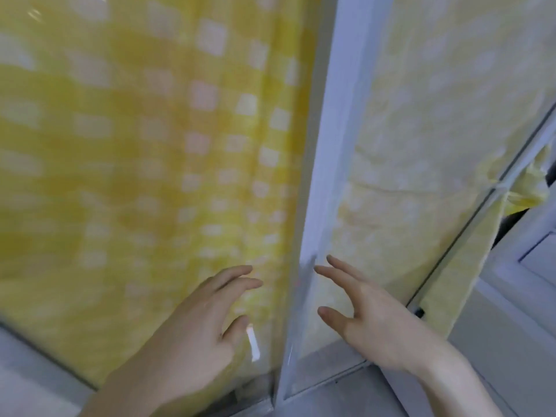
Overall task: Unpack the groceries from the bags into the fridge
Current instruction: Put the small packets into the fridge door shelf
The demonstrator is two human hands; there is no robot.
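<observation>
Fridge (313, 206) right ahead, both doors closed and draped in yellow checked cloth (135, 145), contents hidden, no grocery bags in view. Left hand (195, 320) with fingers spread and relaxed, gripping nothing, over the left door; right hand (370, 320) likewise spread and unladen by the right door, fingertips (320, 269) near the pale central seam between the doors. Pale grey cabinet front (526, 296) close on the right, a narrow dark gap beside the fridge's edge, picture blurred throughout.
</observation>
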